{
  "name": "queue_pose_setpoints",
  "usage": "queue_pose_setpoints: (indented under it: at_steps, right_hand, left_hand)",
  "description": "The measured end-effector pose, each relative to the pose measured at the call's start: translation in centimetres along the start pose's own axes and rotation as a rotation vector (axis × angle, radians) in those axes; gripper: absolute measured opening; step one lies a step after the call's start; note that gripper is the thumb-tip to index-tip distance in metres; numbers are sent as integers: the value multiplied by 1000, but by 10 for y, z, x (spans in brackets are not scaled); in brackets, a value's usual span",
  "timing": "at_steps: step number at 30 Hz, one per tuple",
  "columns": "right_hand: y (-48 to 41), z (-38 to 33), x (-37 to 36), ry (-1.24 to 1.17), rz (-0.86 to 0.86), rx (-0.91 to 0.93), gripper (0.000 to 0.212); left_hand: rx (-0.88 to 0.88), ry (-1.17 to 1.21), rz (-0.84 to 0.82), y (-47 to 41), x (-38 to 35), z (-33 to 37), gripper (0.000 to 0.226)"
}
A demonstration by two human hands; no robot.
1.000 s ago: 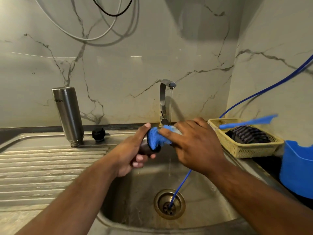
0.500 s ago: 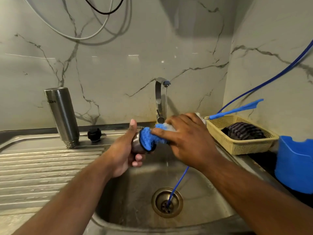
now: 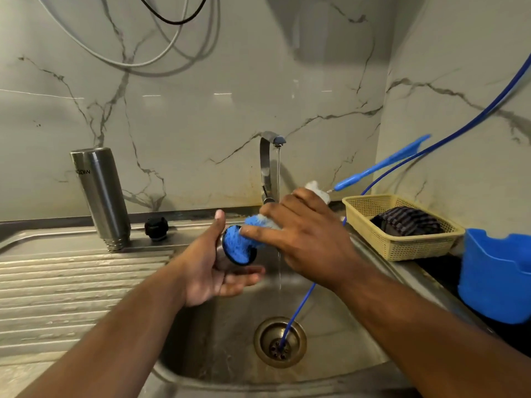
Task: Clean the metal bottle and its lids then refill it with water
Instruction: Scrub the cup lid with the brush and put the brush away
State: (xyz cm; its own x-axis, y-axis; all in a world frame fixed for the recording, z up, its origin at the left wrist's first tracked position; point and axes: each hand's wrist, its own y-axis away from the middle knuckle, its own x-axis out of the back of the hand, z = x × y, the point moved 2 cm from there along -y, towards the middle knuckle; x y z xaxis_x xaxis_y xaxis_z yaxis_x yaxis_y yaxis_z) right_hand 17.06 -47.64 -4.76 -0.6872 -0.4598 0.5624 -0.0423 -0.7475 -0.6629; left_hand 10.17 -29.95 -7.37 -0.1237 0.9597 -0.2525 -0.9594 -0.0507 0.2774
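Observation:
My left hand (image 3: 207,271) holds a small metal lid (image 3: 220,255) over the sink basin (image 3: 224,343), thumb up and fingers underneath. A blue and white bottle brush (image 3: 240,248) is pushed into the lid's mouth. My right hand (image 3: 307,239) grips the brush head, and its blue handle (image 3: 382,165) sticks out to the upper right. The metal bottle (image 3: 102,196) stands upside down at the back of the drainboard, with a small black lid (image 3: 156,228) beside it. A thin stream of water runs from the tap (image 3: 268,168) behind my hands.
A ribbed steel drainboard (image 3: 71,282) lies at the left. A yellow basket (image 3: 402,245) with a dark cloth and a blue container (image 3: 494,277) stand at the right. A blue tube (image 3: 298,314) runs down into the drain (image 3: 280,341). Cables hang on the wall.
My left fingers have opened out more under the lid. The brush handle has swung upward to the right as my right hand turned the brush head.

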Motion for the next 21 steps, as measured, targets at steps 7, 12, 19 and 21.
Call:
queue_pose_setpoints:
  at_steps: [7, 12, 19, 21]
  right_hand:
    - [-10, -5, -4, -446, -253, -545, 45]
    - [-2, 3, 0, -33, -20, -225, 48]
    - [-12, -21, 13, -231, -104, -429, 40]
    - [-16, -30, 14, -294, -207, -466, 39]
  left_hand:
    - [-604, -178, 91, 2, 3, 23, 40]
    - [-306, -136, -58, 2, 6, 13, 54]
    - [-681, -236, 299, 8, -7, 30, 40]
    - [-804, -338, 405, 8, -7, 28, 44]
